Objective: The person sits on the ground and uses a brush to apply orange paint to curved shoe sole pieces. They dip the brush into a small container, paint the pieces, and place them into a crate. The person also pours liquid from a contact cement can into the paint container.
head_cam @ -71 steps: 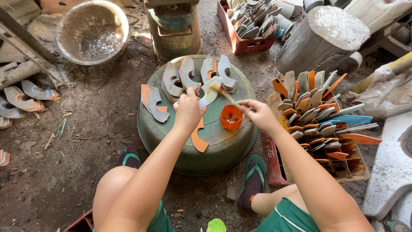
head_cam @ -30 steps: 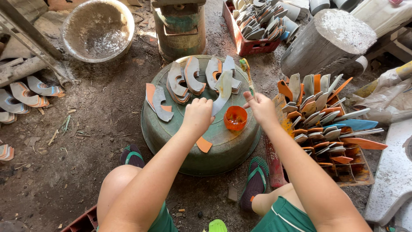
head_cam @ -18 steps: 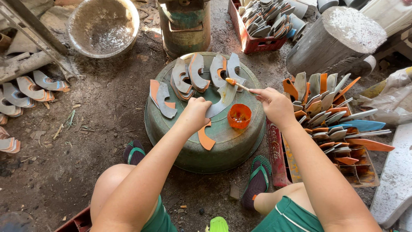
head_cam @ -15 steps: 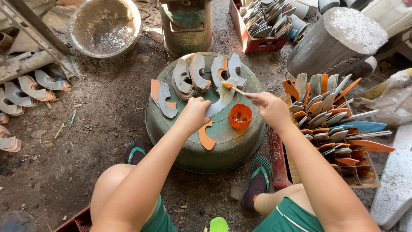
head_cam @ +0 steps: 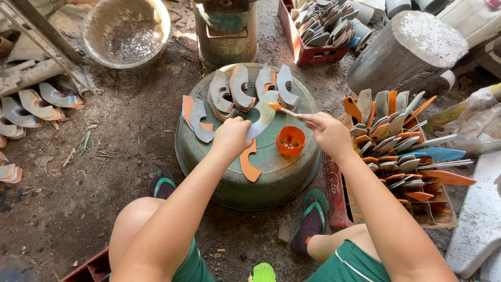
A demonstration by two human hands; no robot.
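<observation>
Dirt floor (head_cam: pixel 104 172) of a cluttered outdoor workshop fills the view, seen from above by a seated person in green shorts. At the centre stands an upturned round green tub (head_cam: pixel 271 177), its flat bottom serving as a work surface. To its right, a low crate (head_cam: pixel 433 209) is packed with upright curved pieces in grey, orange and blue; behind it stands a thick concrete-grey stump (head_cam: pixel 407 52). A battered metal basin (head_cam: pixel 125 31) sits at top left, a red crate (head_cam: pixel 313 49) of more curved pieces at top centre.

On the tub lie several grey-and-orange crescent-shaped pieces (head_cam: pixel 235 94) in a row, one orange piece (head_cam: pixel 248 164) nearer the person, and a small orange cup (head_cam: pixel 290 141).

Left hand (head_cam: pixel 230 137) is closed around the lower end of a pale curved piece (head_cam: pixel 263 117), holding it against the tub top. Right hand (head_cam: pixel 329 133) pinches the thin handle of a small brush (head_cam: pixel 282 109) between fingertips — the orange-tipped bristles touch the upper end of that pale piece, just above the cup.
</observation>
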